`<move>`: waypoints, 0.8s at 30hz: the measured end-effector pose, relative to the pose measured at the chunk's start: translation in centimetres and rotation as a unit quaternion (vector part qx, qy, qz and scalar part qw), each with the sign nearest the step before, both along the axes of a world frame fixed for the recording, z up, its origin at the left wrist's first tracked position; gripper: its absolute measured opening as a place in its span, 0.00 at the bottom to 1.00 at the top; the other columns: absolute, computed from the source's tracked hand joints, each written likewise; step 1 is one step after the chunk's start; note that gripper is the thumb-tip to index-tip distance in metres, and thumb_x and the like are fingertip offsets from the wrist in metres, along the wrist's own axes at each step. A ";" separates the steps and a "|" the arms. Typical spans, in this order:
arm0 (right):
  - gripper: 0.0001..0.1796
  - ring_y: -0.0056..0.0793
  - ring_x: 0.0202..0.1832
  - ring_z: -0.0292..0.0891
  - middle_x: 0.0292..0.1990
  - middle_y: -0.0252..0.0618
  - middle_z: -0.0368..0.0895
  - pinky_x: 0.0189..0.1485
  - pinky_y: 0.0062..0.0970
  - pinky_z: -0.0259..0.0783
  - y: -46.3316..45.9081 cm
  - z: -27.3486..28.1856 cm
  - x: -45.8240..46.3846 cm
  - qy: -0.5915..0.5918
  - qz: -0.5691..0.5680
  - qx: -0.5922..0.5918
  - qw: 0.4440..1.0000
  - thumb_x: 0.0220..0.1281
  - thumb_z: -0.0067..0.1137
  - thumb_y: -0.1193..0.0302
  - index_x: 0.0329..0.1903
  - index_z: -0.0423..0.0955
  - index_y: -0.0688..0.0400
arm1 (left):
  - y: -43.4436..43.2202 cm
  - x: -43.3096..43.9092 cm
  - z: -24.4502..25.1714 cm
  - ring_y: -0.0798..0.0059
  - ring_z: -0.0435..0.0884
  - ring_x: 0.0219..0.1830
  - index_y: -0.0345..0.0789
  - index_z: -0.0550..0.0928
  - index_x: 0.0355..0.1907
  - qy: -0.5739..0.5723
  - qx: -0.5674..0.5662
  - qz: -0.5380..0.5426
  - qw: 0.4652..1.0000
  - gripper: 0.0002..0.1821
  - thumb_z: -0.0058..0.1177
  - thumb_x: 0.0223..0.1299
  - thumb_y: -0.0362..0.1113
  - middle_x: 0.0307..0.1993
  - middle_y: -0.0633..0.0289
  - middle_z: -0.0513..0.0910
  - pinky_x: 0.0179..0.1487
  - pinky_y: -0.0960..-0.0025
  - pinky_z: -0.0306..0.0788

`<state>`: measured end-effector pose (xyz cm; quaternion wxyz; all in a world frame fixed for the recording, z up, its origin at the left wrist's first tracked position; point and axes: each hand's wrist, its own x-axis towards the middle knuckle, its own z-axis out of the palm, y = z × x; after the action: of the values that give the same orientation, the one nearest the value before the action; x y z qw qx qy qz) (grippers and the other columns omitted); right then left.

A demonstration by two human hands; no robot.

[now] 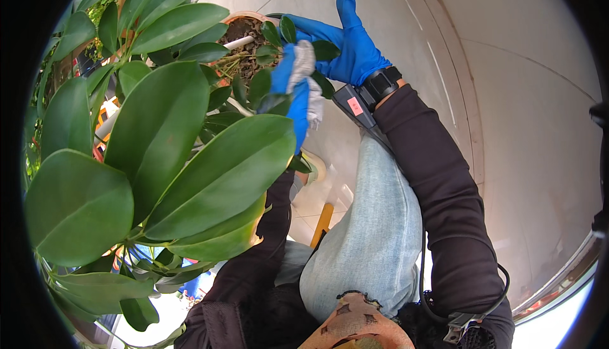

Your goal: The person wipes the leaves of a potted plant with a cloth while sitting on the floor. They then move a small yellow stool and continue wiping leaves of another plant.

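My left hand (pixel 295 97), in a blue glove and partly hidden by leaves, grips a pale grey cloth (pixel 304 61). The cloth is beside small leaves of a potted plant with broad, glossy green leaves (pixel 223 177). My right hand (pixel 349 44), also in a blue glove, is by the rim of the terracotta-coloured plant pot (pixel 247 14). Its thumb points up and away, and its fingertips pass behind small leaves; whether they touch anything I cannot tell. Dark soil (pixel 245 35) shows in the pot, with a white rod (pixel 239 42) standing in it.
Large leaves fill the left side and overhang my left forearm (pixel 266 244). Pale floor tiles (pixel 514 87) lie to the right. A cable (pixel 423 254) runs along my right sleeve (pixel 437 182). A yellow bar (pixel 322 225) shows beside my jeans-clad leg (pixel 371 235).
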<state>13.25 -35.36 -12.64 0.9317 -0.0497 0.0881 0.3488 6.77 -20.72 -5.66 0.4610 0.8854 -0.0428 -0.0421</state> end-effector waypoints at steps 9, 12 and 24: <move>0.59 0.43 0.57 0.74 0.56 0.54 0.76 0.60 0.38 0.72 0.1 -0.1 -0.9 0.126 0.066 -0.113 0.983 0.50 0.40 0.22 0.62 0.68 0.65 | 3.2 -0.9 4.2 0.66 0.74 0.60 0.32 0.61 0.71 -0.003 -0.260 0.164 0.951 0.28 0.45 0.69 0.28 0.66 0.54 0.69 0.62 0.67 0.69; 0.60 0.45 0.53 0.77 0.53 0.57 0.78 0.54 0.38 0.76 0.3 0.3 -0.8 0.141 0.091 -0.131 0.977 0.48 0.42 0.21 0.62 0.68 0.66 | 3.5 -0.7 4.2 0.65 0.73 0.61 0.33 0.61 0.71 0.007 -0.241 0.127 0.962 0.28 0.45 0.70 0.29 0.66 0.54 0.68 0.63 0.66 0.68; 0.63 0.43 0.45 0.78 0.52 0.57 0.78 0.50 0.36 0.77 0.1 1.4 -0.4 0.121 0.136 0.018 0.983 0.45 0.39 0.18 0.61 0.68 0.67 | 2.8 -0.7 1.6 0.66 0.73 0.62 0.32 0.63 0.70 -0.079 -0.070 0.134 0.985 0.27 0.45 0.68 0.27 0.66 0.53 0.70 0.64 0.66 0.67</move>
<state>12.83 -35.31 -11.19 0.8588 -0.0023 0.1864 0.4771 6.07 -17.95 -4.10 0.5188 0.8489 0.0373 0.0936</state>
